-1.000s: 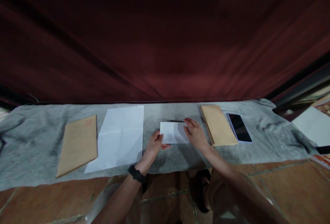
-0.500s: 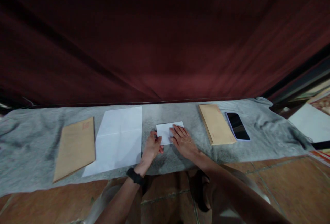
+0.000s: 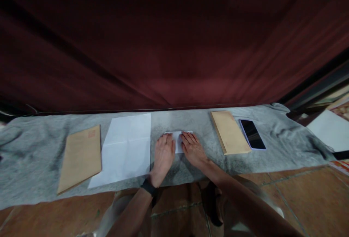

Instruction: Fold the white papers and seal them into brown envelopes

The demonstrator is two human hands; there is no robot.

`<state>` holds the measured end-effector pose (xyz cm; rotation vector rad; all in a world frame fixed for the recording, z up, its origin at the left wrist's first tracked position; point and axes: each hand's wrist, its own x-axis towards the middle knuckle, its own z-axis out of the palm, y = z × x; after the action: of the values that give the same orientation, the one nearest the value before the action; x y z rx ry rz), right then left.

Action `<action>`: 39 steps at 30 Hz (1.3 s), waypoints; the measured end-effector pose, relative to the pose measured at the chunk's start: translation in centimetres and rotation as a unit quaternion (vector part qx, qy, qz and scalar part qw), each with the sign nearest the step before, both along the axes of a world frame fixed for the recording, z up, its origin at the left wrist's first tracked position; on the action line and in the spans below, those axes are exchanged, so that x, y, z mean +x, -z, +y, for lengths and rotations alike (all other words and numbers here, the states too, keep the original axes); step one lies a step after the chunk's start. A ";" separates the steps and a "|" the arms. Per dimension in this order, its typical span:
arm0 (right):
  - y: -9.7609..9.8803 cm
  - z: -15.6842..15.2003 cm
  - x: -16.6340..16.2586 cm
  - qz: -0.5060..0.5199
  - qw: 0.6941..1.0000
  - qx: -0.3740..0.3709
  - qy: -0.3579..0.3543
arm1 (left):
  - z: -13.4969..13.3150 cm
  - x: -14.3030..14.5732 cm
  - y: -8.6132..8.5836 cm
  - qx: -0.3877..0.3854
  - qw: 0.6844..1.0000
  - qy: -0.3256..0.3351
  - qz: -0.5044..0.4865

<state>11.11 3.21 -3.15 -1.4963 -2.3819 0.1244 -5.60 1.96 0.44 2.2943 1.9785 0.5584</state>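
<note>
A small folded sheet of white paper (image 3: 178, 145) lies on the grey cloth in front of me, its left and right parts covered by my hands. My left hand (image 3: 164, 153) rests flat on its left side, palm down, fingers stretched out. On the right side my right hand (image 3: 193, 149) lies flat too, fingers extended. A strip of paper shows between the two hands, and its far edge shows beyond the fingertips. Left of my left hand, a larger white sheet (image 3: 127, 148) with a crease across it lies spread out.
A brown envelope (image 3: 81, 157) overlaps the large sheet's left edge. On the right lie a stack of brown envelopes (image 3: 231, 133) and a phone (image 3: 252, 134) with a dark screen. The grey cloth (image 3: 283, 135) ends at a dark red curtain (image 3: 174, 66); floor tiles (image 3: 308, 193) show in front.
My left hand has gone from gripping the small paper's left edge to lying flat on top of it. The right hand stays flat in nearly the same place.
</note>
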 end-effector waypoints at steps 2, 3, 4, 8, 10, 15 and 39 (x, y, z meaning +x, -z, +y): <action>0.1 0.2 -0.1 0.000 1.000 -0.003 -0.006 | 0.1 1.0 1.1 0.010 0.999 0.053 0.008; 0.2 0.3 -0.2 -0.003 1.000 -0.004 -0.009 | 0.1 1.3 1.7 0.002 0.998 0.061 0.012; 0.3 0.3 -0.3 -0.007 1.000 -0.006 -0.011 | 0.1 1.6 2.2 -0.010 0.998 0.064 0.017; 0.9 0.2 -0.3 -0.023 1.000 -0.005 -0.003 | 0.1 1.9 3.2 -0.040 0.997 0.056 0.032; 1.1 0.1 -0.2 -0.029 1.000 0.000 0.006 | 0.1 1.9 3.3 -0.039 0.997 0.046 0.039; 1.3 0.0 0.8 -0.033 0.999 0.019 0.029 | 0.1 1.7 3.5 -0.038 0.998 0.012 0.047; 0.4 0.2 3.7 -0.033 0.998 -0.014 0.054 | 1.6 -2.1 2.2 -0.038 0.981 -0.040 -0.187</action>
<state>14.81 3.42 -3.55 -1.6629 -2.3523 0.0847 -7.69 3.55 -1.72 1.9016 1.8762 0.8348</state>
